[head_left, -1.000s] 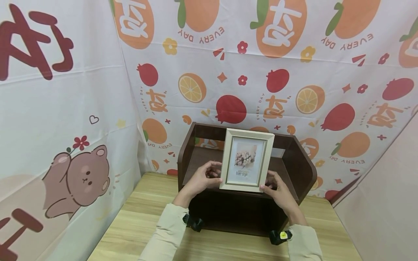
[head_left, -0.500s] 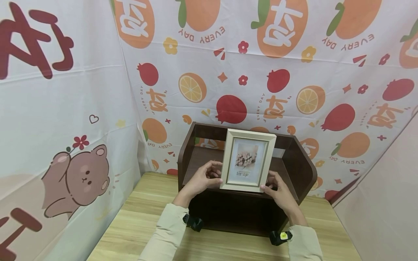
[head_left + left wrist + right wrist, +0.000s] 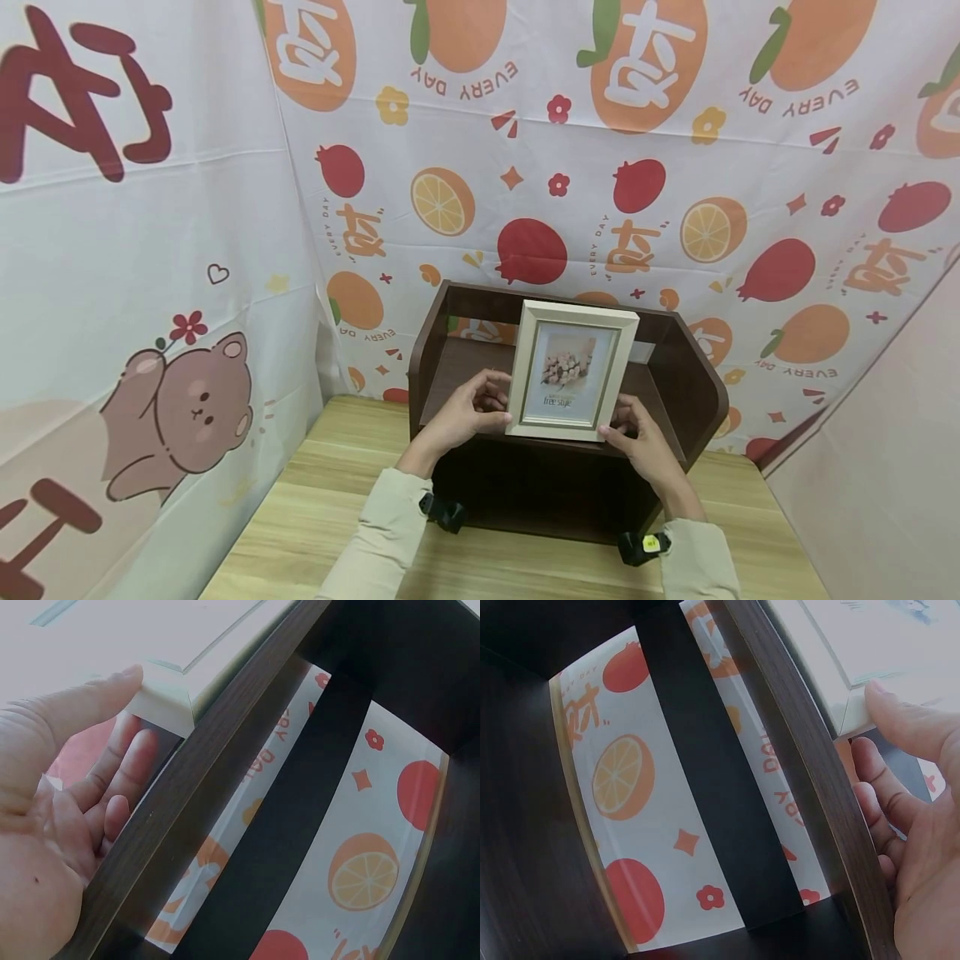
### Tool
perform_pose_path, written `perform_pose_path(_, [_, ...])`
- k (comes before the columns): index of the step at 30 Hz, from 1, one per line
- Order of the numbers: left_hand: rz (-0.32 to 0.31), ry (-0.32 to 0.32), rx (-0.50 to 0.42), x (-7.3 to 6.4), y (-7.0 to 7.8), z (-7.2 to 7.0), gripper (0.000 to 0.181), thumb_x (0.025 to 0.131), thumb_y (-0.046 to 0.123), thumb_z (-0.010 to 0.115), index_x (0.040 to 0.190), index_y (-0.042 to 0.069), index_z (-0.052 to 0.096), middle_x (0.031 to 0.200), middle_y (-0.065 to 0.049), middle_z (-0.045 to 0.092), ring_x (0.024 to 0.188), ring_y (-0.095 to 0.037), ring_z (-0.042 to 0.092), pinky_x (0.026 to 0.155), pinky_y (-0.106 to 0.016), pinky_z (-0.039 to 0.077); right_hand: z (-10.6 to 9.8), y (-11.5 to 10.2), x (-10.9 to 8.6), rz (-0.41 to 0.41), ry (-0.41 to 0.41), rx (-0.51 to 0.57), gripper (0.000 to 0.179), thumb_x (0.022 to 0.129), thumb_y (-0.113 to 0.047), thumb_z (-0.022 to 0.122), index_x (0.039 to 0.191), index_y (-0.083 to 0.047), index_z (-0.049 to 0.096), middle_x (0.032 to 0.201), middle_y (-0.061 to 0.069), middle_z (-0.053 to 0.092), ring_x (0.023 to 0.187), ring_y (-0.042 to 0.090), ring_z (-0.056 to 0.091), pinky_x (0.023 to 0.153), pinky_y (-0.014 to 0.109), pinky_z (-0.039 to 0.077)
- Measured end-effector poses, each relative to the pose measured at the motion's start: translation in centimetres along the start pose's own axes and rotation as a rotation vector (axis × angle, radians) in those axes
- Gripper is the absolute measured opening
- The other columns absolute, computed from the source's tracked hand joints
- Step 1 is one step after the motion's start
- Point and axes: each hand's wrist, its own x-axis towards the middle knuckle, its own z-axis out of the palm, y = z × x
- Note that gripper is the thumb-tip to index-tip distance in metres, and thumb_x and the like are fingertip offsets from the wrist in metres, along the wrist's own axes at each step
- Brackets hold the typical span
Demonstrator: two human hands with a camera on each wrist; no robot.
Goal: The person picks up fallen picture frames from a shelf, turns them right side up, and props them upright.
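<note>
In the head view, a picture frame [image 3: 572,367] leans back at the front edge of a dark shelf's [image 3: 693,379] top space. The shelf stands on the table [image 3: 315,467]. The left grip [image 3: 468,407] pinches one low corner; the right grip [image 3: 640,433] pinches the other. I think both corners should be held evenly, so nothing tips or twists. The bottom space looks very dark here.

In the left wrist view, the thumb [image 3: 90,696] lies on the front of the frame, with fingers bent below. It seems wise not to squash them on the shelf's edge.

In the right wrist view, the thumb presses the other corner. Inside the bottom space, a dark bar [image 3: 697,787] crosses the back, and fruit cloth [image 3: 622,840] shows past it.
</note>
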Motion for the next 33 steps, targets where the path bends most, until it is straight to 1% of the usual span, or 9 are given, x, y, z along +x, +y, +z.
perform_pose_path(3, [0.005, -0.014, 0.020, -0.04, 0.00, -0.09, 0.046, 0.088, 0.013, 0.071, 0.129, 0.011, 0.051, 0.110, -0.020, 0.056, 0.093, -0.017, 0.055, 0.083, -0.032, 0.047, 0.05, 0.17, -0.09, -0.011, 0.007, 0.002, 0.040, 0.093, -0.019, 0.065, 0.129, -0.014, 0.048, 0.109, 0.011, 0.059, 0.085, 0.014, 0.050, 0.071, 0.028, 0.044])
perform_pose_path(7, [0.011, -0.027, 0.042, -0.15, 0.07, -0.21, 0.043, 0.087, 0.014, 0.071, 0.126, 0.009, 0.053, 0.108, -0.018, 0.057, 0.091, -0.017, 0.055, 0.082, -0.030, 0.047, 0.05, 0.20, -0.17, -0.020, 0.016, -0.006, 0.035, 0.092, -0.019, 0.066, 0.124, -0.012, 0.052, 0.104, 0.009, 0.060, 0.084, 0.013, 0.049, 0.069, 0.027, 0.043])
perform_pose_path(12, [0.001, -0.040, 0.068, -0.30, 0.10, -0.18, 0.037, 0.086, 0.016, 0.073, 0.119, 0.008, 0.059, 0.105, -0.013, 0.060, 0.089, -0.015, 0.056, 0.080, -0.027, 0.048, 0.06, 0.06, -0.45, -0.012, 0.018, -0.018, 0.029, 0.091, -0.024, 0.068, 0.114, -0.010, 0.057, 0.099, 0.008, 0.056, 0.088, 0.016, 0.046, 0.073, 0.030, 0.040])
perform_pose_path(14, [0.003, -0.044, 0.070, -0.35, 0.08, -0.14, 0.034, 0.086, 0.015, 0.073, 0.117, 0.008, 0.061, 0.105, -0.013, 0.060, 0.089, -0.015, 0.056, 0.079, -0.027, 0.048, 0.08, 0.03, -0.54, -0.007, 0.017, -0.027, 0.028, 0.090, -0.025, 0.068, 0.110, -0.009, 0.058, 0.098, 0.008, 0.055, 0.090, 0.018, 0.046, 0.074, 0.031, 0.040])
perform_pose_path(23, [0.003, -0.031, 0.070, -0.54, 0.32, -0.12, 0.033, 0.086, 0.014, 0.073, 0.116, 0.006, 0.061, 0.106, -0.017, 0.060, 0.088, -0.016, 0.056, 0.078, -0.028, 0.048, 0.47, 0.02, -0.40, 0.023, 0.062, -0.100, 0.023, 0.090, -0.026, 0.069, 0.106, -0.012, 0.059, 0.096, 0.006, 0.055, 0.088, 0.019, 0.046, 0.073, 0.032, 0.039])
perform_pose_path(26, [0.005, -0.025, 0.070, -0.62, 0.41, -0.10, 0.034, 0.086, 0.013, 0.073, 0.117, 0.005, 0.061, 0.106, -0.018, 0.061, 0.088, -0.016, 0.056, 0.078, -0.028, 0.048, 0.63, 0.05, -0.34, 0.030, 0.089, -0.160, 0.024, 0.090, -0.029, 0.069, 0.106, -0.014, 0.060, 0.096, 0.006, 0.057, 0.088, 0.018, 0.047, 0.072, 0.031, 0.038])
perform_pose_path(30, [0.003, -0.021, 0.072, -0.65, 0.35, 0.00, 0.035, 0.086, 0.013, 0.073, 0.118, 0.005, 0.061, 0.106, -0.018, 0.061, 0.088, -0.016, 0.055, 0.078, -0.028, 0.048, 0.87, 0.12, -0.36, 0.042, 0.126, -0.256, 0.029, 0.089, -0.036, 0.068, 0.111, -0.017, 0.062, 0.097, 0.004, 0.062, 0.085, 0.016, 0.050, 0.071, 0.030, 0.037])
perform_pose_path(33, [-0.008, -0.023, 0.072, -0.69, 0.33, 0.11, 0.036, 0.086, 0.013, 0.073, 0.119, 0.005, 0.060, 0.106, -0.017, 0.061, 0.087, -0.015, 0.055, 0.077, -0.028, 0.048, 1.01, 0.16, -0.47, 0.051, 0.141, -0.291, 0.031, 0.090, -0.038, 0.066, 0.114, -0.019, 0.061, 0.099, 0.004, 0.062, 0.084, 0.017, 0.050, 0.073, 0.030, 0.035])
